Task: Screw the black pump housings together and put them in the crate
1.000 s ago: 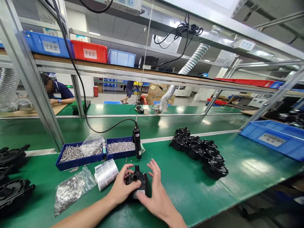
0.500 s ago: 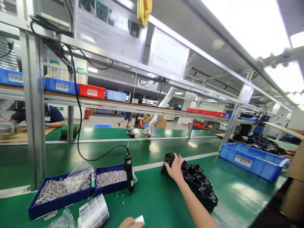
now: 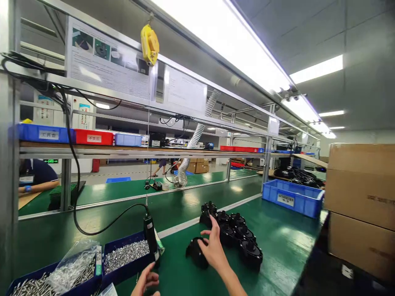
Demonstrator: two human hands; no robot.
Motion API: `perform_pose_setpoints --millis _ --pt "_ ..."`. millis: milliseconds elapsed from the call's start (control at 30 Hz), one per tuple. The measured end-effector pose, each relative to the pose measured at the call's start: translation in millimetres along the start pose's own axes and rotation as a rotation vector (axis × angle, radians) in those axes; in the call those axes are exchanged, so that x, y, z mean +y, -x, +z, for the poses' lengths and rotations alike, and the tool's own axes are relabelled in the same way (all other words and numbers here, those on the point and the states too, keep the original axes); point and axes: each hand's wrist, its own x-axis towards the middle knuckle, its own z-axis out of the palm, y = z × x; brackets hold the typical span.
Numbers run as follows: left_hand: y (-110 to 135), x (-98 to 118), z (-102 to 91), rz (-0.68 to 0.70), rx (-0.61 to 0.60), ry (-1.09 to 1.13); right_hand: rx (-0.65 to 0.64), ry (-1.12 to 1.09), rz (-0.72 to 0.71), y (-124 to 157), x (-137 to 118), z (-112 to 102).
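Note:
My right hand (image 3: 214, 246) grips a round black plastic housing (image 3: 195, 252) by its right side, with the thumb on it and the index finger sticking up. The housing is slightly blurred, in front of a cluster of similar black housings (image 3: 243, 234) on the green bench. At the bottom edge, my left hand (image 3: 145, 283) is partly in view, its fingers apart and loosely bent, holding nothing. It is close below a black electric screwdriver (image 3: 150, 234), which hangs upright from a cord. Beside that stands a blue bin of small metal nuts or spacers (image 3: 126, 255).
Metal pins or screws and a plastic bag (image 3: 74, 265) fill another bin at lower left. A blue crate (image 3: 291, 199) stands at the bench's right end, near stacked cardboard boxes (image 3: 361, 185). A shelf with red and blue bins runs above. A co-worker (image 3: 38, 176) sits at far left.
My right hand has come nearer from the far end of the cluster, with one housing now apart in front. The white item at my left hand is gone, and its fingers have spread. The view has shifted.

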Motion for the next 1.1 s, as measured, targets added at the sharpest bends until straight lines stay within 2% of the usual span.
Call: perform_pose_setpoints --millis 67,167,267,333,433,533,600,733,833,1100 --pt "-17 -15 14.4 0.020 -0.024 -0.023 0.000 -0.024 -0.013 30 -27 -1" --pt "-43 -21 46.1 0.076 -0.196 -0.012 -0.028 0.004 -0.026 59 -71 -4" --pt "-56 -10 74.0 0.195 -0.364 0.051 -0.094 0.035 -0.003 67 -103 -3" --pt "-54 -2 81.8 0.245 -0.421 0.128 -0.135 0.031 0.026 64 -110 0" --pt "-46 2 76.1 0.151 -0.420 0.269 -0.187 -0.053 0.085 59 -106 1" --pt "-43 2 62.6 0.050 -0.372 0.376 -0.185 -0.172 0.178 58 -96 -9" --pt "-45 3 56.1 0.030 -0.364 0.417 -0.198 -0.284 0.248 63 -91 -19" --pt "-47 7 51.8 -0.001 -0.372 0.425 -0.313 -0.501 0.369 83 -85 -32" --pt "-46 8 51.2 -0.009 -0.385 0.431 -0.346 -0.504 0.410 97 -83 -30" --pt "-46 7 48.9 -0.038 -0.384 0.440 -0.305 -0.469 0.520 111 -84 -15"
